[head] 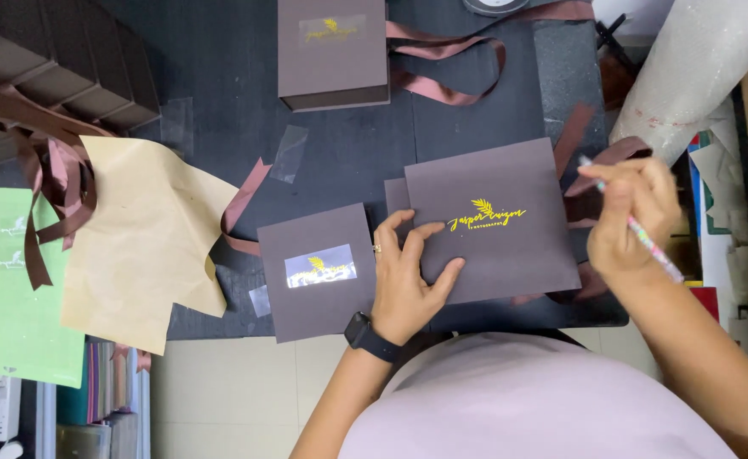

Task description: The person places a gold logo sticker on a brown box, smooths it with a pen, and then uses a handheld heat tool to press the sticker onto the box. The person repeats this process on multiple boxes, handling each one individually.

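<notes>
My left hand (408,276) rests with spread fingers on the near left corner of a large dark brown square card (497,183) with gold lettering, lying on the black table (348,144). A smaller brown card (310,310) with a shiny foil patch lies just left of that hand. My right hand (633,217) is closed around a thin pink and white pen (646,242) at the large card's right edge. A black watch sits on my left wrist.
A brown box (331,51) with a gold logo stands at the back, with brown ribbon (446,64) beside it. Tan paper (140,246), a green sheet (8,297) and stacked brown boxes (59,68) lie at the left. A roll of bubble wrap (697,68) leans at the right.
</notes>
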